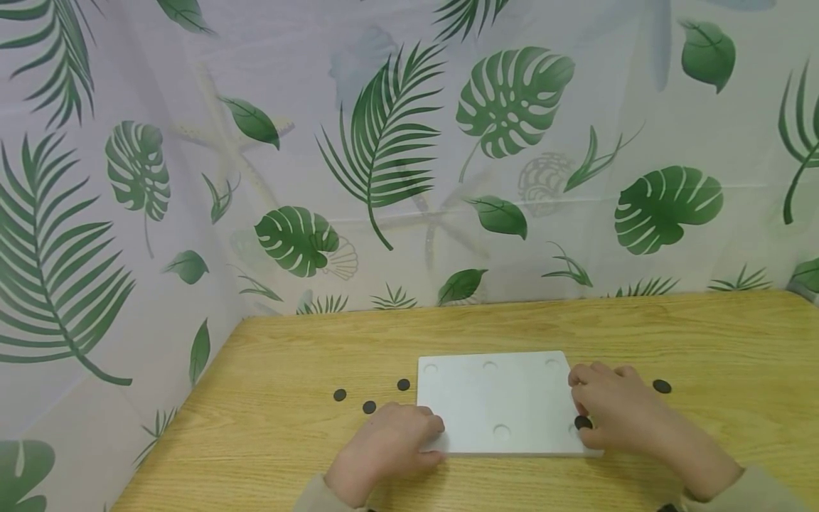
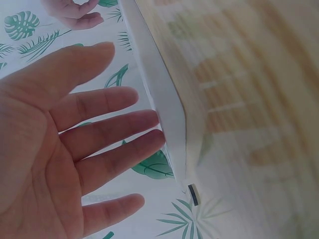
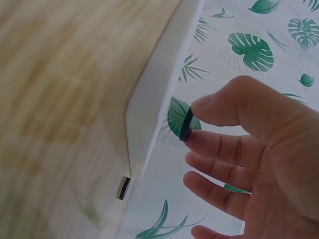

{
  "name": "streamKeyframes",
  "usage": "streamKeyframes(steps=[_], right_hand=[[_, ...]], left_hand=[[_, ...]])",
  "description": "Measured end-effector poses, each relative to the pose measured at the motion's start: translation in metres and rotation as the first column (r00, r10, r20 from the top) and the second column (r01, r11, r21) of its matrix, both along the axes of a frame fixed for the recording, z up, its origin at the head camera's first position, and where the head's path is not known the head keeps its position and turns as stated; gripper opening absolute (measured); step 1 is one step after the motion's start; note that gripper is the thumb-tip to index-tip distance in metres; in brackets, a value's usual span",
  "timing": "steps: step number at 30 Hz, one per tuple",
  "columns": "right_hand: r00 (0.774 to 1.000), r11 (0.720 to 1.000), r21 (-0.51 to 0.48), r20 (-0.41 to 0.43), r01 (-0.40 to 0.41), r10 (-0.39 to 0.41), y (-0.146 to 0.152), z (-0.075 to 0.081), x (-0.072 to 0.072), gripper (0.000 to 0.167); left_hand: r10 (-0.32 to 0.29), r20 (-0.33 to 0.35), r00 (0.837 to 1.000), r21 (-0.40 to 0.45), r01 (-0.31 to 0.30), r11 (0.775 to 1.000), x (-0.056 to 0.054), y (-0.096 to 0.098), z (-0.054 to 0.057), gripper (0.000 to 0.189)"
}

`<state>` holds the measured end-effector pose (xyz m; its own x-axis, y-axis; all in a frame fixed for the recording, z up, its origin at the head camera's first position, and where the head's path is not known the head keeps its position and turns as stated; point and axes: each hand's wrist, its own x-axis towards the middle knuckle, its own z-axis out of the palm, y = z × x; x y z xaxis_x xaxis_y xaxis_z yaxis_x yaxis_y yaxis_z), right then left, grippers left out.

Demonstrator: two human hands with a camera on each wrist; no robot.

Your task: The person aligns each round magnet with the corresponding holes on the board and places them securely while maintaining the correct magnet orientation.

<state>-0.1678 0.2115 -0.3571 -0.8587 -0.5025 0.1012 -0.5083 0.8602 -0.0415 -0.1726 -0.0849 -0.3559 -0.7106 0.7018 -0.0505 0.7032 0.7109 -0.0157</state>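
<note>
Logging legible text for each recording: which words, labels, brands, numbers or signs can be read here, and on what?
None can be read.
White rectangular board: only round recesses show.
Small black round discs: no lettering visible.
White backdrop with green leaves: only printed pictures.
Yellowish wooden tabletop: only grain.

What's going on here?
A person's right hand pinches a black disc at the near right recess of a white board. The left hand is at the board's near left corner, no disc in its fingers. Three more discs lie left of the board, another right.
</note>
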Motion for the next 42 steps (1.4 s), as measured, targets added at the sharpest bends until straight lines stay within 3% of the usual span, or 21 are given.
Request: streamKeyframes(steps=[13, 42], right_hand=[[0.999, 1.0, -0.013, 0.051, -0.004, 0.005, -0.0019, -0.0028, 0.001, 0.03], [0.998, 0.999, -0.028, 0.044, -0.04, 0.041, -0.0021, -0.0024, 0.0021, 0.028]], left_hand=[[-0.001, -0.008, 1.0, -0.007, 0.001, 1.0, 0.0009, 0.0001, -0.001, 0.018], [-0.009, 0.007, 1.0, -0.007, 0.009, 1.0, -0.0002, 0.0007, 0.0011, 0.018]])
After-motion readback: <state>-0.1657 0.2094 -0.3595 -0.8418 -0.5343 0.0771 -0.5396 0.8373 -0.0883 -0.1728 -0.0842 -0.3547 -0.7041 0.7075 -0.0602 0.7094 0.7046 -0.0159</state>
